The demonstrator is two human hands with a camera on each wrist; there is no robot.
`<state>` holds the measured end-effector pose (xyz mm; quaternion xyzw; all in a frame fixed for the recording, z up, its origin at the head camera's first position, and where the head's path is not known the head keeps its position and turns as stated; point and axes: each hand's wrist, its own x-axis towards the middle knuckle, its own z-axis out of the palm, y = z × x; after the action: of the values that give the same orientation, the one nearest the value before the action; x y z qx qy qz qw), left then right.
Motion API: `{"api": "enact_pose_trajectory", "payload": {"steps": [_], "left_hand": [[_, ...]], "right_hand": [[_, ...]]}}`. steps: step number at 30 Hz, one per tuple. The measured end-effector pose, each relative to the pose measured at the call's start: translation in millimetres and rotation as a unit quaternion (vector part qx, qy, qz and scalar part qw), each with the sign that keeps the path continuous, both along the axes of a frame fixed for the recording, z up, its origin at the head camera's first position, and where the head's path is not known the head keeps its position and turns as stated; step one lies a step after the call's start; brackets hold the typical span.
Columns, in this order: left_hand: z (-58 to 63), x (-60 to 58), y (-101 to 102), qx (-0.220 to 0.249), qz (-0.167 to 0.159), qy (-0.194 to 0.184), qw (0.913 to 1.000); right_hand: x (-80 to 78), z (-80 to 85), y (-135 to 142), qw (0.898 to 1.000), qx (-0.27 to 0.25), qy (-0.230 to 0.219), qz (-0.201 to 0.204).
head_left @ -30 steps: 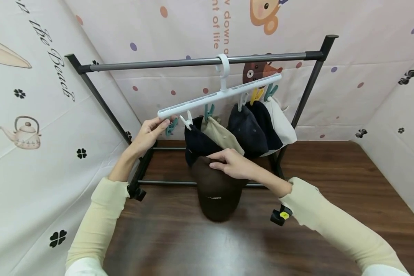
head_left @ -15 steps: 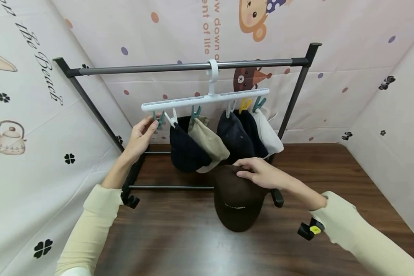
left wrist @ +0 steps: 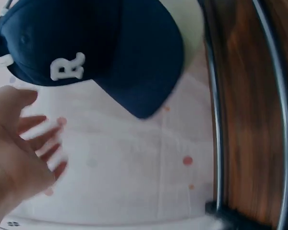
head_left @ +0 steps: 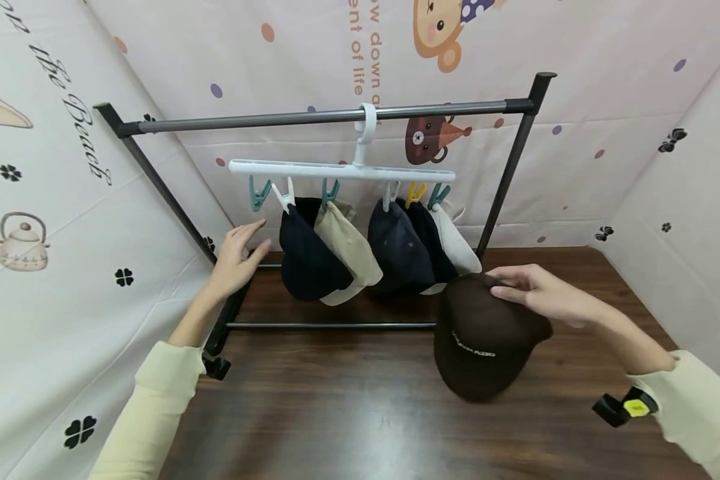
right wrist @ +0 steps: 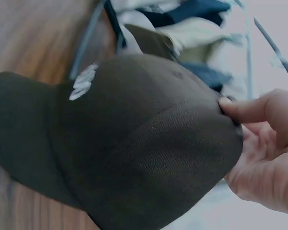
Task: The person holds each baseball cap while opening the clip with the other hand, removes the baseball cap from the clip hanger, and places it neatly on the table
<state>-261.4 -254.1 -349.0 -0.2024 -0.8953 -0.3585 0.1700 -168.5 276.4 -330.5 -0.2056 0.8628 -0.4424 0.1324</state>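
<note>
The right hand [head_left: 534,290] has its fingers clamped on the brown cap [head_left: 486,337], the thumb on the outside of the crown near its back edge and the other fingers mostly hidden. The cap hangs brim down above the floor [head_left: 336,413], at the right and nearer than the rack [head_left: 264,121]. The left hand [head_left: 234,260] holds nothing: its fingers are apart, the thumb well off the rest, just below a free teal clip [head_left: 256,202] without touching it.

The step in hand seems to be handling the brown cap clear of the clips. The next move would call for a steady pinch at its edge and room on the right, past the hanging caps.

Beyond the left hand, a navy cap [head_left: 309,257] bearing a pale letter R hangs from a white clip [head_left: 285,199], with a beige cap [head_left: 351,247] just right of it. Farther right hang a dark blue cap [head_left: 399,250], a black-looking cap [head_left: 432,243] under a yellow clip [head_left: 415,197], and a white cap [head_left: 453,240]. All the clips hang from a pale hanger [head_left: 336,171], hooked over the rack's top bar.
</note>
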Motion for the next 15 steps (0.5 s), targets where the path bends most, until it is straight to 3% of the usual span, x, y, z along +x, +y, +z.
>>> {"api": "enact_pose_trajectory", "payload": {"steps": [4, 9, 15], "left_hand": [[-15.9, 3.0, -8, -0.115, 0.063, 0.040, 0.9906], [-32.4, 6.7, -15, -0.156, 0.093, 0.074, 0.9805], [-45.9, 10.6, -26, -0.183, 0.094, 0.047, 0.9774]], "right_hand": [[-3.4, 0.4, 30, 0.999, -0.016, -0.028, -0.024], [-6.8, -3.1, 61, 0.995, -0.048, -0.052, -0.073], [-12.8, -5.2, 98, 0.987, -0.065, -0.071, -0.125]]}}
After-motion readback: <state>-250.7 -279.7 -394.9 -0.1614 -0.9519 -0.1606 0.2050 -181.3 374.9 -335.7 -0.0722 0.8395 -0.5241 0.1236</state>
